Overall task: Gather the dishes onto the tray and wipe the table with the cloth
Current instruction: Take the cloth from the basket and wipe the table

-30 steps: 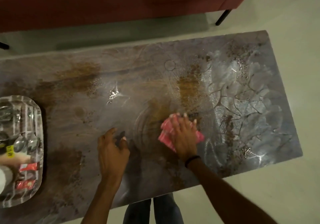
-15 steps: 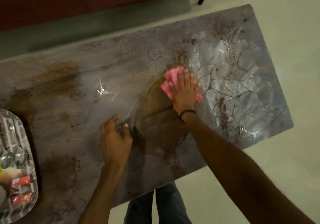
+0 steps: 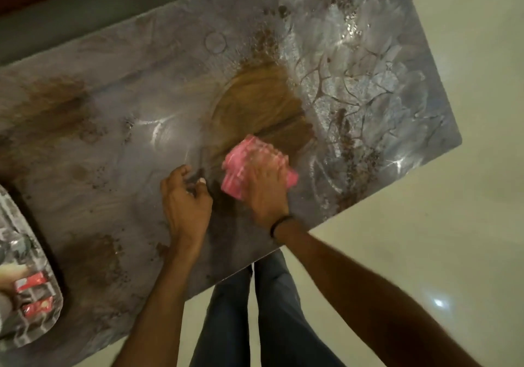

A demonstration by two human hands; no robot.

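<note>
Evidently limp, the cloth (image 3: 236, 168) needs flat pressing; right hand (image 3: 266, 191) lies flat on it, left hand (image 3: 184, 202), at nine o'clock, rests loosely curled, empty.

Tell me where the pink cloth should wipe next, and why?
Probably push the pink striped cloth away from the body, across the brown wet smear just beyond it. The right hand presses flat on the cloth, and that patch looks streaky.
</note>
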